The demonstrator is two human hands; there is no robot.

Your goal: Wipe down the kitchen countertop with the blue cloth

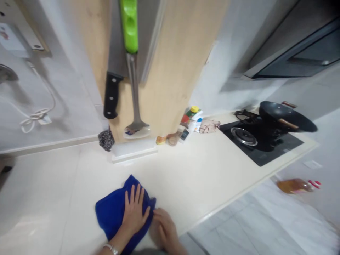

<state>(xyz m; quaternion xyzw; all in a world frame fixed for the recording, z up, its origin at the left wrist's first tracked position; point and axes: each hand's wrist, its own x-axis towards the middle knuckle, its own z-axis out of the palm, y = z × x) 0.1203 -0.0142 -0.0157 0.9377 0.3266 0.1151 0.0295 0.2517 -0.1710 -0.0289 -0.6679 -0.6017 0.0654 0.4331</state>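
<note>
A crumpled royal-blue microfibre cloth [113, 212] is lying on the cream stone countertop [202, 177], the left hand [134, 212] pressing flat on it with fingers spread, the right hand [164, 228] curling around its edge, the counter's front edge running just beside that hand, the countertop stretching ahead toward a grey steel-wool scourer [106, 140]

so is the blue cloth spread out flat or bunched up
Bunched, not spread flat: the blue cloth lies in a rumpled pad on the counter, under the left hand, with the right hand at its edge.
</note>
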